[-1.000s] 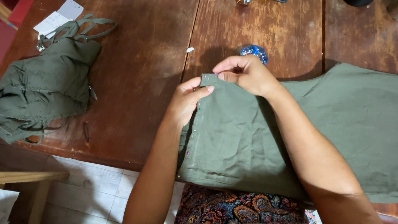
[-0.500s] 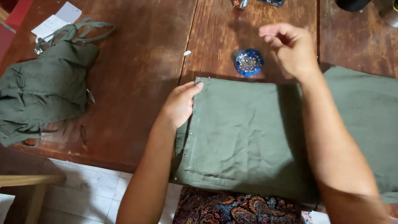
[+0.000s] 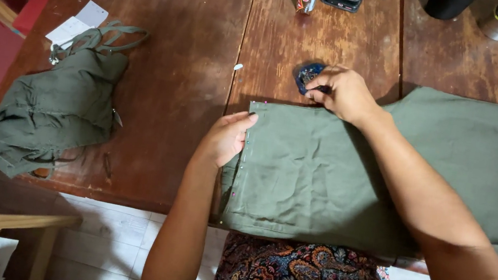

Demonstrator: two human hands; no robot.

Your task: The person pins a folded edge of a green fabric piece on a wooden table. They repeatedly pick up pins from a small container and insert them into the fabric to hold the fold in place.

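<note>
Two hands on wooden table [image 3: 175, 74]: left hand [image 3: 223, 140] flat-open on green cloth [image 3: 332, 182]; right hand [image 3: 343, 94] pinching pin dish [image 3: 305, 75].

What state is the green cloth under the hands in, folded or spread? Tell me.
Folded. The green cloth lies flat on the table in doubled layers, its left edge pinned in a straight line; the left hand rests on that edge.

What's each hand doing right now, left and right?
Left hand: open, fingers resting on the pinned edge of the olive green fabric.
Right hand: fingers curled over the small blue pin container; grasp cannot be told.
</note>
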